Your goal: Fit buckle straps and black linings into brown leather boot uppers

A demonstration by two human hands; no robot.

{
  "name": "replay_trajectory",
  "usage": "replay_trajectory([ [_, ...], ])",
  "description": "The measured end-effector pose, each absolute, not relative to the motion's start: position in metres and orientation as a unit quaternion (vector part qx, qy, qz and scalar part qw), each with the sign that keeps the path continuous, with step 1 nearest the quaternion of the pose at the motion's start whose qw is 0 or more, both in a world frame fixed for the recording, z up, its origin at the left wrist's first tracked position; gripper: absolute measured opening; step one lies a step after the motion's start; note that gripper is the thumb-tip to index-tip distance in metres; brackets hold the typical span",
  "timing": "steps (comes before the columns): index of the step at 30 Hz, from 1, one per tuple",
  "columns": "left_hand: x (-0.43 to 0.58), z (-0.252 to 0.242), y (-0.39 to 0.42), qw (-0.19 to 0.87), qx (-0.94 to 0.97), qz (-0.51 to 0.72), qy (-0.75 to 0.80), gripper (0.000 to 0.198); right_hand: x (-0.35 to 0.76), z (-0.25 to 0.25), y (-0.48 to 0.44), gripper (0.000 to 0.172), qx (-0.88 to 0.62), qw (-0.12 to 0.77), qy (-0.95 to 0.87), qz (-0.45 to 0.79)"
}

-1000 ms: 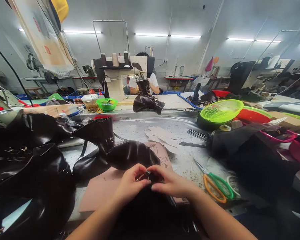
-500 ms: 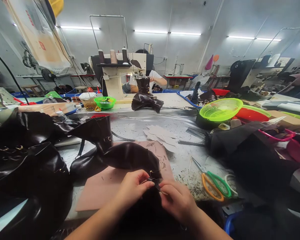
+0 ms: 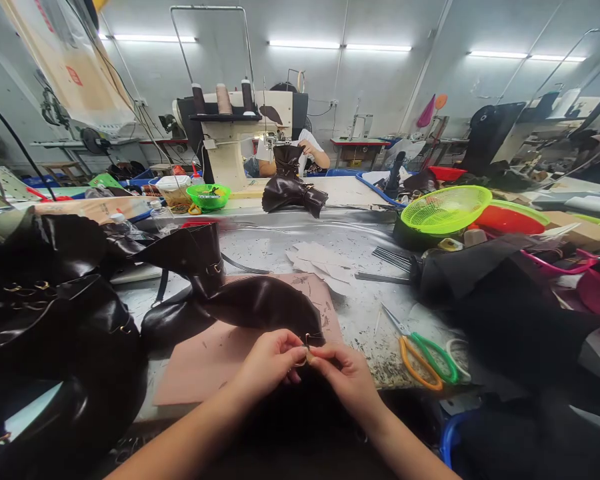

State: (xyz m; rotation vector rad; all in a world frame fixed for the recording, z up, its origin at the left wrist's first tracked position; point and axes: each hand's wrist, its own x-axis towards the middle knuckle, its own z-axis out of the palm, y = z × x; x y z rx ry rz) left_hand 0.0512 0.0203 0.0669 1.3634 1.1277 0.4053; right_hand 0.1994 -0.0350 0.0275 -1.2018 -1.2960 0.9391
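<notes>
My left hand (image 3: 270,363) and my right hand (image 3: 347,377) meet at the near table edge, fingers pinched together on a small metal buckle (image 3: 307,347) at the edge of a dark brown leather boot upper (image 3: 263,303). The upper lies over a pink cutting mat (image 3: 200,363). Dark leather also lies in my lap below the hands. Both hands are closed on the buckle and its strap.
A pile of dark leather uppers (image 3: 55,320) fills the left. Scissors with green and orange handles (image 3: 423,353) lie right of my hands. Green basket (image 3: 443,210), black material (image 3: 500,300), paper pieces (image 3: 325,263). A person sits behind a sewing machine (image 3: 235,140) across the table.
My right hand rose back up to meet the left at the buckle after dropping lower half a second ago. The view tilted down slightly.
</notes>
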Motion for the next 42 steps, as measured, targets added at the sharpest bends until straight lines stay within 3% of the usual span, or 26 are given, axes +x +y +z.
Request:
replay_trajectory([
  [5,0.048,0.066,0.02,0.596,0.644,0.157,0.453,0.014,0.199,0.031,-0.032,0.019,-0.555,0.499,-0.52,0.416],
  [8,0.046,0.065,0.02,0.602,0.645,0.159,0.444,0.014,0.2,0.028,-0.03,0.021,-0.557,0.508,-0.549,0.361],
  [11,0.043,0.066,0.021,0.628,0.605,0.19,0.452,0.019,0.204,0.026,-0.03,0.021,-0.49,0.52,-0.639,0.285],
  [14,0.041,0.071,0.022,0.653,0.561,0.216,0.46,0.024,0.21,0.028,-0.029,0.026,-0.414,0.483,-0.717,0.286],
  [19,0.038,0.074,0.023,0.66,0.58,0.169,0.447,0.022,0.209,0.029,-0.026,0.015,-0.471,0.437,-0.698,0.315],
  [26,0.039,0.072,0.014,0.454,0.743,0.18,0.457,0.005,0.201,0.03,-0.03,0.009,-0.526,0.388,-0.714,0.252],
  [32,0.042,0.079,0.008,0.369,0.795,0.155,0.457,0.005,0.205,0.028,-0.03,0.007,-0.515,0.419,-0.655,0.362],
  [35,0.043,0.076,0.01,0.42,0.772,0.156,0.451,0.008,0.205,0.026,-0.029,0.01,-0.524,0.44,-0.615,0.392],
  [39,0.044,0.07,0.016,0.604,0.646,0.16,0.439,0.021,0.203,0.023,-0.029,0.016,-0.547,0.456,-0.591,0.378],
  [42,0.045,0.069,0.019,0.595,0.649,0.157,0.448,0.018,0.204,0.022,-0.03,0.016,-0.545,0.459,-0.593,0.375],
])
